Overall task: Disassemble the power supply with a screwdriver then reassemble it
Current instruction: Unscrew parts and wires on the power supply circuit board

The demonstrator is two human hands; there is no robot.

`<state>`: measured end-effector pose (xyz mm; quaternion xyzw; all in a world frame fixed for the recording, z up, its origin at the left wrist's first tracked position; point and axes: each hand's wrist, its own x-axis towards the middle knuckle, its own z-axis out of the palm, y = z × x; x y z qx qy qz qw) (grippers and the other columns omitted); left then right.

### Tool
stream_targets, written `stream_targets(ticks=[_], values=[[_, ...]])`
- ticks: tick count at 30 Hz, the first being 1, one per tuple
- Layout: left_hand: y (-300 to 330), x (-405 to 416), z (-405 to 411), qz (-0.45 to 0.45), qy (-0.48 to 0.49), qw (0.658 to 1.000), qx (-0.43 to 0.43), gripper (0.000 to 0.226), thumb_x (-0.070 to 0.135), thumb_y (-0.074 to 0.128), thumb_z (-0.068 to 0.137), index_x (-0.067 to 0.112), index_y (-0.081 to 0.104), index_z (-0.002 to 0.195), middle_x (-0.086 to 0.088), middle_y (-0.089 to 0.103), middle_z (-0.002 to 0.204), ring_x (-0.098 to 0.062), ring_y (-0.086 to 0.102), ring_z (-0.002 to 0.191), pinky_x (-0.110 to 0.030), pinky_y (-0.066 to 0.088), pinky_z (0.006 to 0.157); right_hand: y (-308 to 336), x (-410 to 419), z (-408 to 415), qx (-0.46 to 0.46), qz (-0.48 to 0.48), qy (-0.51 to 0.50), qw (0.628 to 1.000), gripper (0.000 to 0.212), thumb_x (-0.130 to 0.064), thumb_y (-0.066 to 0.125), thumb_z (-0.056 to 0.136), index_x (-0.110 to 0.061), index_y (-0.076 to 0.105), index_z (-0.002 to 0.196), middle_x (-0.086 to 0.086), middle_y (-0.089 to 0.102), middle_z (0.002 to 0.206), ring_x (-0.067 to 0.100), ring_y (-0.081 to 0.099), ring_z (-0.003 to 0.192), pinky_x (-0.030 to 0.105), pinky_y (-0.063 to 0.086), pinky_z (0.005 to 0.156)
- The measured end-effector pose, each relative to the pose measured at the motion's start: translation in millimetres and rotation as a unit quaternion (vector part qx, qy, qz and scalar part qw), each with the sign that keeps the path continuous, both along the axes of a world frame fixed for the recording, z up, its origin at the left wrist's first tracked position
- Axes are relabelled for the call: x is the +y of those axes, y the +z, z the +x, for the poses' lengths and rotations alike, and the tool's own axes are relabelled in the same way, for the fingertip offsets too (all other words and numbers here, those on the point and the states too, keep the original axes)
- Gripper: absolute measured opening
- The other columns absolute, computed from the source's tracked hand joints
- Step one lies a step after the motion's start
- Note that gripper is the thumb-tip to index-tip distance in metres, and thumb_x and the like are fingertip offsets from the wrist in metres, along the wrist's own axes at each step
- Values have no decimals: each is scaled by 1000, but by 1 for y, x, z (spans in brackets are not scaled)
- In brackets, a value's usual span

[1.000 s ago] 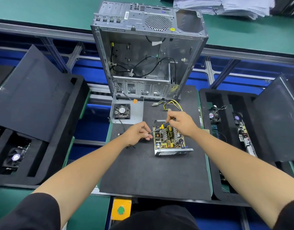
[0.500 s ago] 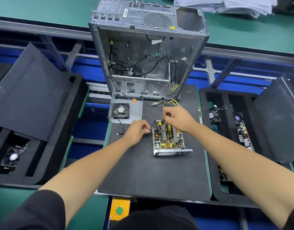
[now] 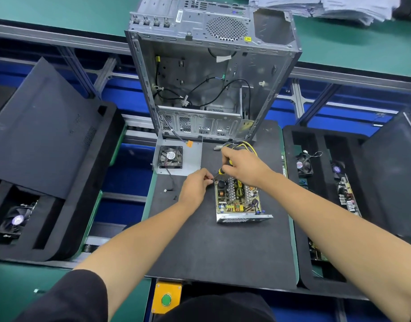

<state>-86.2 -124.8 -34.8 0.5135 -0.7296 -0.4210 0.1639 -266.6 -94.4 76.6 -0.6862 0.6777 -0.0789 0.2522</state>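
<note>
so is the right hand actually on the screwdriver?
Touching. The head view shows the right hand with fingers curled round the screwdriver handle, yellow and black showing at the fist, above the power supply corner.

The power supply (image 3: 238,198) lies open on the mat (image 3: 223,247), right of centre. Behind it, at the mat's far edge, stands the computer case (image 3: 206,73), open side facing the person. The cover plate (image 3: 190,159) with its fan (image 3: 171,156) lies on the mat left of the wire bundle (image 3: 244,145), just before the case. Foam trays flank the mat: the left tray (image 3: 60,217) holds a fan (image 3: 16,220); the right tray (image 3: 316,205) holds fans and a circuit board (image 3: 347,196). A push button (image 3: 166,299) sits at the desk's near edge.
</note>
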Motion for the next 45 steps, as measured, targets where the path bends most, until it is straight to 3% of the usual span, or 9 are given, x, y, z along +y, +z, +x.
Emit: stream_targets(ticks=[7, 12, 16, 19, 26, 31, 37, 41, 45], values=[[-4, 6, -4, 3, 2, 1000, -3, 7, 18, 66, 98, 22, 71, 101, 6, 71, 102, -12, 63, 95, -30, 48, 83, -2, -3, -2, -6, -2, 8, 1000, 13, -26, 56, 87, -28, 44, 84, -3, 58, 65, 23, 56, 65, 43, 47, 62], [-8, 10, -1, 22, 14, 998, 55, 7, 14, 68, 97, 18, 72, 99, 9, 71, 95, -5, 63, 91, -21, 47, 82, -7, -2, -9, -28, -25, -25, 999, 12, -26, 54, 84, -31, 43, 80, -26, 50, 66, 16, 55, 61, 36, 39, 56], [-8, 6, 4, 41, 1, 997, 70, 16, 5, 67, 95, 14, 72, 107, 5, 73, 102, -10, 67, 98, -28, 53, 92, -14, 1, -15, -42, -19, -44, 998, 6, -35, 46, 80, -37, 41, 78, -5, 65, 69, 13, 55, 64, 36, 42, 57], [-8, 7, 9, 33, -17, 997, 71, 30, 6, 72, 92, 12, 67, 121, -1, 70, 118, -15, 64, 112, -30, 50, 99, -19, 2, -16, -42, -24, -47, 998, 5, -42, 40, 76, -37, 41, 79, -4, 64, 64, 10, 54, 61, 33, 37, 54], [-17, 30, 7, -37, 25, 996, 79, 29, 33, 69, 97, 20, 44, 90, 3, 47, 92, -19, 45, 88, -28, 40, 73, -17, 1, -16, -22, -36, -39, 998, 11, -46, 37, 75, -36, 40, 80, -6, 65, 67, 9, 52, 59, 32, 35, 53], [-24, 49, 8, -51, -79, 994, 62, 22, 51, 54, 100, 34, 51, 114, 12, 40, 111, -11, 41, 112, -28, 44, 95, -15, 0, -14, 6, -43, -18, 999, 10, -34, 49, 83, -32, 40, 83, -4, 61, 66, 7, 50, 61, 31, 27, 52], [-30, 65, 11, -80, -161, 983, 21, 37, 40, 50, 105, 36, 48, 142, 7, 27, 151, -14, 30, 142, -30, 33, 113, -17, -1, -13, 40, -47, -4, 998, 14, -30, 53, 88, -29, 40, 83, -3, 58, 66, 7, 48, 64, 33, 28, 53], [-30, 70, 12, -95, -166, 981, -26, 36, 39, 47, 107, 33, 49, 142, 11, 18, 160, -15, 40, 139, -39, 50, 102, -17, -3, -13, 54, -52, 1, 997, 15, -29, 54, 88, -29, 40, 83, -4, 56, 62, 7, 47, 60, 32, 26, 51], [-28, 71, 12, -118, -175, 976, -51, 31, 41, 42, 108, 35, 49, 138, 18, 16, 163, -13, 32, 142, -42, 54, 92, -18, -4, -12, 63, -55, 6, 996, 16, -30, 55, 87, -29, 39, 83, -4, 52, 58, 7, 45, 58, 33, 23, 50]])
